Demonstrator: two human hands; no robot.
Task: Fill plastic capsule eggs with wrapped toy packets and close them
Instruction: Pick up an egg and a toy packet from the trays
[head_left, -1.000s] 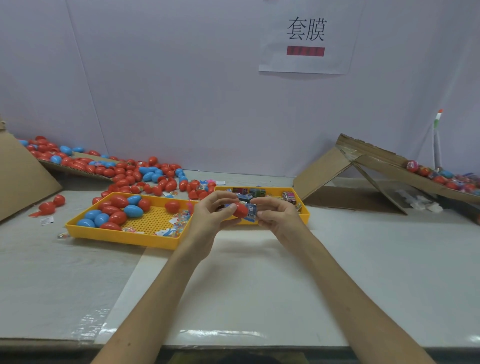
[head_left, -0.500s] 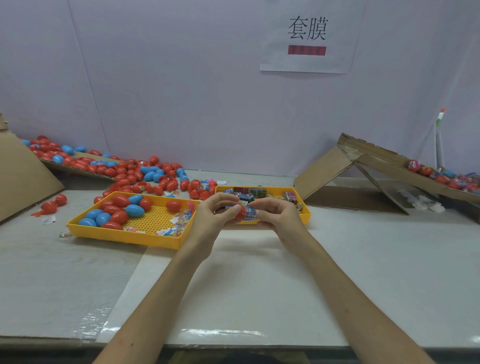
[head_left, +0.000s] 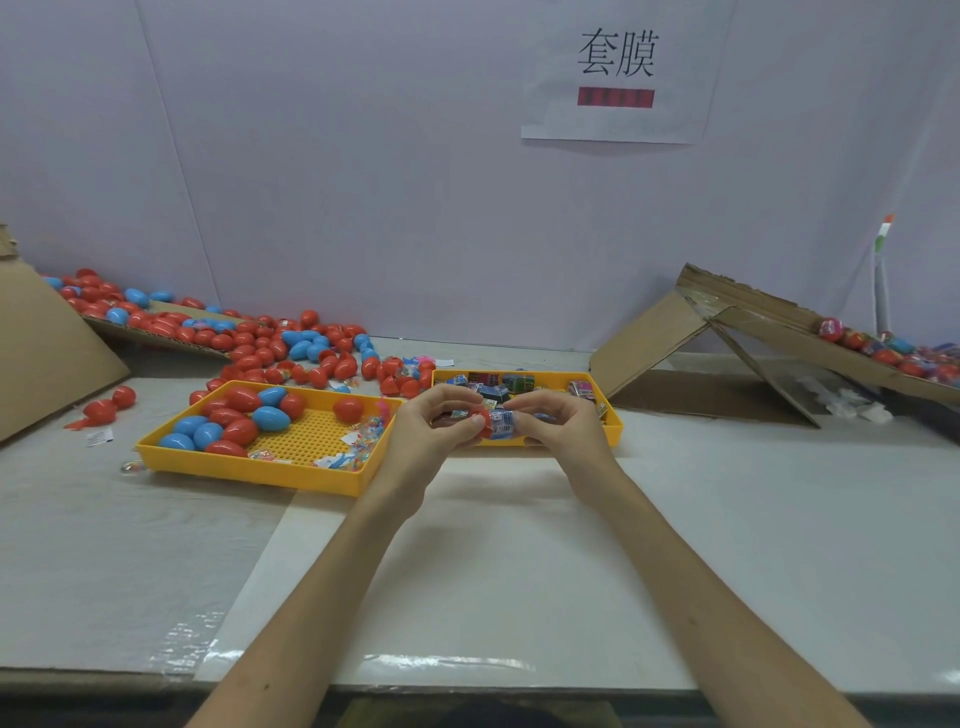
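Head view, frame centre: the left hand (head_left: 431, 434) is pinching a red capsule half (head_left: 485, 422) above the table (head_left: 519, 545), and the right hand (head_left: 563, 426) is pinching a wrapped packet (head_left: 503, 422) at its mouth. The person is filling the capsule, and the packet seems partly in. Next, it needs seating fully before closing.

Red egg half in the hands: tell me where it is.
Head view, centre: the left hand pinches the red egg half while the right hand holds a wrapped packet against it, just in front of the near rim of the right yellow tray.
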